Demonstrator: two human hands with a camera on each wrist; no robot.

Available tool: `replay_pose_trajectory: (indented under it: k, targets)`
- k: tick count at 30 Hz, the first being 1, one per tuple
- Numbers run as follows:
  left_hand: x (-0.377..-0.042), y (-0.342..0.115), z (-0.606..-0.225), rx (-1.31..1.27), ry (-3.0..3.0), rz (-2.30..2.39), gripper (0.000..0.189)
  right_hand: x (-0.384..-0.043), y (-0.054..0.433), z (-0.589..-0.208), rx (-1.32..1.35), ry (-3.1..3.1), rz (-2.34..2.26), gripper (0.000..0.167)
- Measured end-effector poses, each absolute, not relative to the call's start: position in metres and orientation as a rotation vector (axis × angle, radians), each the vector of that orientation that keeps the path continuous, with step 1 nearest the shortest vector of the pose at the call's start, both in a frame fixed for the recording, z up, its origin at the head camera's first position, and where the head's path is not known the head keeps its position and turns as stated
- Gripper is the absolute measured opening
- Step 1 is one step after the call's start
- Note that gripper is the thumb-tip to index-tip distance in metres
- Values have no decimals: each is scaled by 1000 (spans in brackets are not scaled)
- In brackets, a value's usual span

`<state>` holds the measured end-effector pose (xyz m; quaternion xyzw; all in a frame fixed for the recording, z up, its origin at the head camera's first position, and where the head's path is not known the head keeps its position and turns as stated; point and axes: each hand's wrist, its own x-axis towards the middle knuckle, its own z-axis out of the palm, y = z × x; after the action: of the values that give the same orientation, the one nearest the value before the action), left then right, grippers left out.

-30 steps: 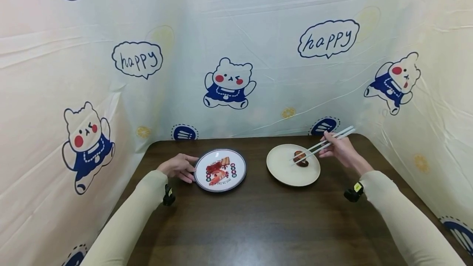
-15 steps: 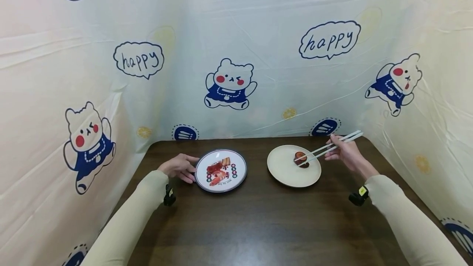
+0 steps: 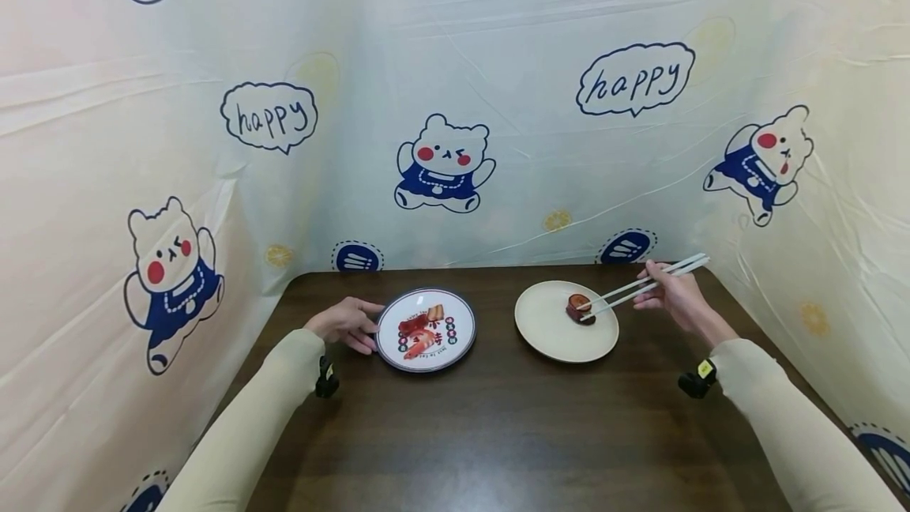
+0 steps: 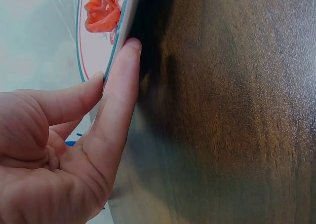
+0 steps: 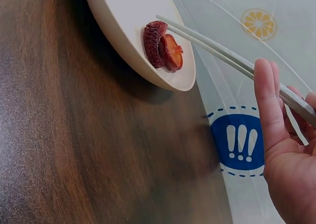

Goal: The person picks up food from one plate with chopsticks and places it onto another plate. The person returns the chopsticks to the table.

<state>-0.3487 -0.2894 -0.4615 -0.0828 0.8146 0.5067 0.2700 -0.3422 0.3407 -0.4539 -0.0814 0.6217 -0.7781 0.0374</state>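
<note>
— where do we stand with the two plates?

— partway, in our judgement: we find the chopsticks [image 5: 294, 99] poised over the food, but nothing is lifted, so the picking-up looks undone.

— what are we looking at on the cream plate [image 3: 543, 322]?

— two pieces lie against each other toward its far right side: a dark red piece [image 5: 154, 45] with a bumpy skin and an orange-red slice [image 5: 172, 52]. we see the tips right at them, though we cannot tell whether wood, metal or plastic actually touches food.

— and the hand in charge?

— the right hand [image 3: 675, 295] grips the pair of chopsticks, beyond the plate's right edge; in our wrist view one finger stands out straight.

— what about the blue-rimmed plate [image 3: 408, 303]?

— we see it on the other side of the brown wooden tabletop [image 3: 441, 433], its rim pinched by the left hand [image 3: 347, 322], thumb at the edge, fingers against the underside.

— is it loaded?

— it shows a shrimp [image 3: 419, 342], a tan block [image 3: 435, 312] and lettering. whether we have real food there or only decoration, we cannot tell, so we cannot count anything as delivered. as far as we can judge, both cream-plate pieces are left to handle.
</note>
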Motion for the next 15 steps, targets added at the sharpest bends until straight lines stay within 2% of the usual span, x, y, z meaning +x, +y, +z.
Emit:
replay_pose_trajectory:
  k: [15]
  targets:
    - [-350,-290,-462,-226,2187,1360,62,-343,344,-458,-216,1933,-2368,30]
